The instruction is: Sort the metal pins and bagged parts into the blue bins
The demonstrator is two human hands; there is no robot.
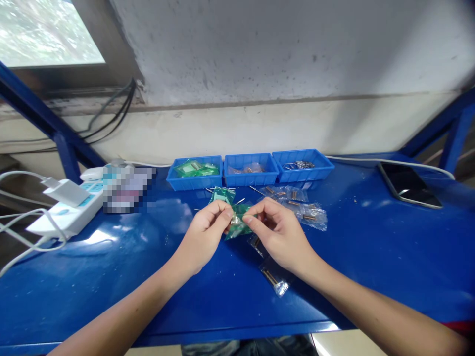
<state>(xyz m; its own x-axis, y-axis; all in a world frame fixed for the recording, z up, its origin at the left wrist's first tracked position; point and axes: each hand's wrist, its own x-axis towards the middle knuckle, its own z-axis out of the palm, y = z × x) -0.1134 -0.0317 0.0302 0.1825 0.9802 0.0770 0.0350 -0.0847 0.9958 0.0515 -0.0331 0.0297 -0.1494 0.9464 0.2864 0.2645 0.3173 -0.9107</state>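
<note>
Between my two hands is a small green plastic bag, pinched at its upper part. My left hand closes thumb and finger on its left side. On its right side the thumb and fingertips of my right hand are pressed together. Something small and shiny shows near the left fingertips, too small to name. Just behind lies another green packet, with a few thin metal pins around it. Clear packets of copper-coloured pins lie beyond my right hand, and another clear packet lies below it.
Three blue bins stand along the back: one with green packets, one with clear packets, one with metal pins. A phone lies at right. A power strip with white cables and a pixelated object sit left.
</note>
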